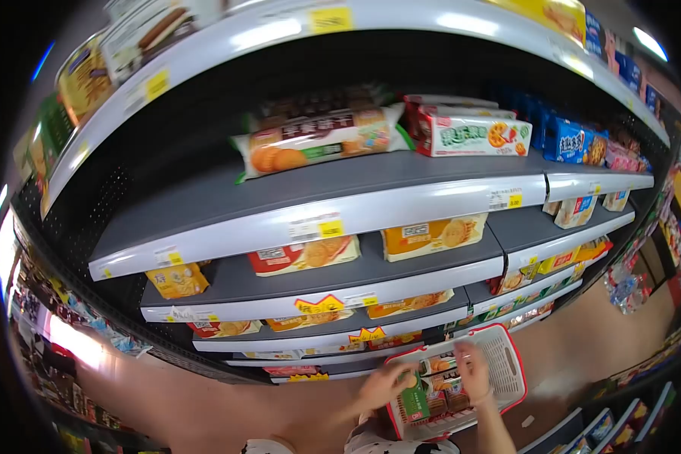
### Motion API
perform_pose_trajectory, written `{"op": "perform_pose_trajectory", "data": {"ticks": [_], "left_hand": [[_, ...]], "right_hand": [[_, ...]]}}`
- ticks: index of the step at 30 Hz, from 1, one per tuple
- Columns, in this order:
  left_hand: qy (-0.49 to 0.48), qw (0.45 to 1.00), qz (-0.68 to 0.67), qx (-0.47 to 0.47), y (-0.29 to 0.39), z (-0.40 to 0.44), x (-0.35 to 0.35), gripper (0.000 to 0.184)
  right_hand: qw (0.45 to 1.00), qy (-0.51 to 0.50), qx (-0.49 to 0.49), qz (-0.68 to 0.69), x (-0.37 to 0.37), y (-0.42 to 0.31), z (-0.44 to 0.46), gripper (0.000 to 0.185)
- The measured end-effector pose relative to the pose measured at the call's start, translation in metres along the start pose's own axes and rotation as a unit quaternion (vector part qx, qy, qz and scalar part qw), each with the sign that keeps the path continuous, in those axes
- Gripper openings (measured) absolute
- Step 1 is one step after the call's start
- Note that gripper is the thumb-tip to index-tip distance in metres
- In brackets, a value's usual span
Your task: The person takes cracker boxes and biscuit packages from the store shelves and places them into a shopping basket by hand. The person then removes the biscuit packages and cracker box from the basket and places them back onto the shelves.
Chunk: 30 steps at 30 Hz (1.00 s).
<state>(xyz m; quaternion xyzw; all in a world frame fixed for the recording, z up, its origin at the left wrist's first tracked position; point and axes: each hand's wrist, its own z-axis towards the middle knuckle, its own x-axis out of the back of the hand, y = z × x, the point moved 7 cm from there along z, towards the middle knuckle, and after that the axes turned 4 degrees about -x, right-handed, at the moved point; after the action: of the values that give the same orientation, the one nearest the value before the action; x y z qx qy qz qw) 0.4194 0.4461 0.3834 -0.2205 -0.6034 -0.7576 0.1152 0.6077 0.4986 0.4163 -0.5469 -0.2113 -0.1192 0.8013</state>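
A white basket with a red rim point(513, 365) is low at the right of centre, with several packages inside. My left hand point(386, 384) reaches over its left side, fingers closed at the upper edge of a green box point(414, 399). On the other side, my right hand point(473, 372) hovers over the basket beside some brown and white packs point(440, 384). Its fingers are bent and blurred, and whether they touch a pack cannot be made out.
Shelves with a white front edge point(401, 216) curve across the view. On the upper one lie a biscuit bag point(318, 144), a white and red box point(477, 136) and blue packs point(571, 142). Yellow boxes point(435, 236) stand lower. More shelving point(620, 427) is at bottom right.
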Motion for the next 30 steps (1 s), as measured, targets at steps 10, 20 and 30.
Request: {"op": "perform_pose_trajectory", "data": {"ticks": [10, 20, 30], "left_hand": [[0.553, 0.690, 0.375, -0.278, 0.224, 0.038, 0.318, 0.043], [0.529, 0.730, 0.430, -0.049, 0.175, 0.085, 0.336, 0.066], [0.505, 0.729, 0.462, -0.029, 0.180, 0.086, 0.333, 0.054]], "right_hand": [[0.898, 0.241, 0.365, -0.040, -0.018, -0.310, 0.198, 0.043], [0.898, 0.339, 0.220, -0.175, -0.039, -0.298, 0.229, 0.069], [0.882, 0.354, 0.190, -0.246, -0.041, -0.299, 0.226, 0.068]]}}
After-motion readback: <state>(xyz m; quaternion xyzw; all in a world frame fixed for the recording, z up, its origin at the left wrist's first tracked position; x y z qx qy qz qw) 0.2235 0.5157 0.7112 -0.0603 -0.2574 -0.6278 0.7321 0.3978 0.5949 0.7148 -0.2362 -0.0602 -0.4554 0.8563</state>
